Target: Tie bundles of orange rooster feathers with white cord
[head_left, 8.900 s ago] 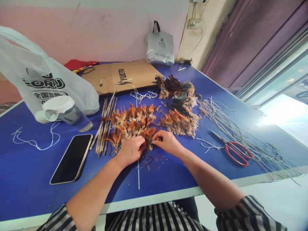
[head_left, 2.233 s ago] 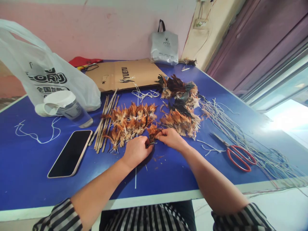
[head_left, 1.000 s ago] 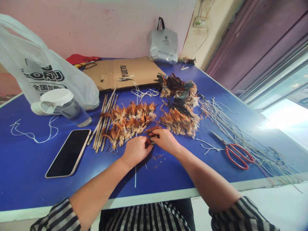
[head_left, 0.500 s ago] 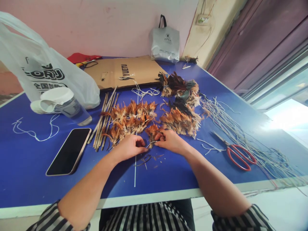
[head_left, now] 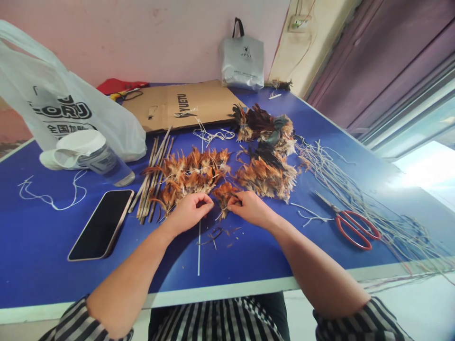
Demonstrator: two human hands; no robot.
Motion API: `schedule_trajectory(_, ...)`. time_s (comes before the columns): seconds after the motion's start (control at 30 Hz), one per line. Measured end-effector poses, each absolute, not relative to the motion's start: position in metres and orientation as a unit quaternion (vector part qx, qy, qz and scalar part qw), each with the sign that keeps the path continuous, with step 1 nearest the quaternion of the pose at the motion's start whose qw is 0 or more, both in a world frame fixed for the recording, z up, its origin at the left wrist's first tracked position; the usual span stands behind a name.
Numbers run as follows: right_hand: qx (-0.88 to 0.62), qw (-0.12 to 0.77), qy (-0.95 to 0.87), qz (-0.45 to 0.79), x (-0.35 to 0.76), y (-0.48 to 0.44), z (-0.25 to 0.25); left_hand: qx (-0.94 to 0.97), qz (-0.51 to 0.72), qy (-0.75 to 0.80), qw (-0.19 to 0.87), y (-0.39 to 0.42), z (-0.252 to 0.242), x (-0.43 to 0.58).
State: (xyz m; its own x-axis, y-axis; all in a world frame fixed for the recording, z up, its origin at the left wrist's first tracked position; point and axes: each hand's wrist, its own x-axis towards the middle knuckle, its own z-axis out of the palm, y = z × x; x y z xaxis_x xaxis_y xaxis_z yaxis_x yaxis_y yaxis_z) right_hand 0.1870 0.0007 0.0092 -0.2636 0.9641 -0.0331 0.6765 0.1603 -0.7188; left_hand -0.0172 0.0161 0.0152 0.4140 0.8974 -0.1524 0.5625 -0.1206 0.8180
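Observation:
A small bunch of orange-brown feathers [head_left: 223, 195] lies on the blue table between my two hands. A bit of white string shows at its pale lower end. My right hand [head_left: 250, 208] touches the bunch's right edge, thumb and fingers pinched together. My left hand [head_left: 188, 211] is pinched too, just left of the bunch and apart from it. Whatever either pinch holds is too small to see. Rows of orange feather bunches [head_left: 194, 170] tied with white string lie behind my left hand. Behind my right hand is a pile of loose feathers [head_left: 266, 177].
Red-handled scissors [head_left: 357, 229] and long strings [head_left: 341, 184] lie to the right. Left are thin sticks [head_left: 152, 182], a phone [head_left: 101, 225], a plastic cup [head_left: 106, 161] and a white bag [head_left: 95, 113]. Flat cardboard [head_left: 163, 106] and a silver bag [head_left: 242, 61] are at the back.
My left hand has moved slightly up and left, away from the feather bunch. My right hand has barely shifted at the bunch's edge.

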Motion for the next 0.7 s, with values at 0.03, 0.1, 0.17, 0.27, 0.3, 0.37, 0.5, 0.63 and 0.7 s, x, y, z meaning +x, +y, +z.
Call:
schedule_trajectory(0.03, -0.564, 0.224, -0.729, 0.316, 0.1871, 0.0007, 0.0091, 0.721, 0.197, 0.503, 0.434, 0.0162, 0.015, -0.0174)
schedule_trajectory(0.1, -0.566, 0.221, -0.732, 0.308, 0.1872, 0.0009, 0.0088, 0.731, 0.193, 0.501, 0.421, 0.0157, 0.0154, -0.018)
schedule_trajectory(0.17, -0.571, 0.219, -0.734, 0.296, 0.1871, 0.0012, 0.0085, 0.759, 0.163, 0.498, 0.387, 0.0144, 0.0168, -0.0182)
schedule_trajectory(0.27, -0.566, 0.219, -0.739, 0.292, 0.1868, 0.0017, 0.0082, 0.811, 0.114, 0.472, 0.326, 0.012, 0.0193, -0.0168)
schedule_trajectory(0.3, -0.564, 0.221, -0.739, 0.295, 0.1868, 0.0019, 0.0081, 0.827, 0.107, 0.459, 0.307, 0.0116, 0.0197, -0.0162)
schedule_trajectory(0.37, -0.561, 0.223, -0.737, 0.303, 0.1869, 0.0021, 0.0083, 0.845, 0.105, 0.442, 0.281, 0.0117, 0.0194, -0.0156)
schedule_trajectory(0.5, -0.569, 0.215, -0.733, 0.305, 0.1877, 0.0027, 0.009, 0.837, 0.135, 0.441, 0.294, 0.0149, 0.0147, -0.0176)
schedule_trajectory(0.63, -0.575, 0.196, -0.74, 0.289, 0.188, 0.0032, 0.0086, 0.793, 0.238, 0.428, 0.362, 0.0156, 0.0107, -0.0153)
schedule_trajectory(0.7, -0.577, 0.188, -0.746, 0.272, 0.1874, 0.0032, 0.008, 0.776, 0.281, 0.406, 0.392, 0.0137, 0.0111, -0.0102)
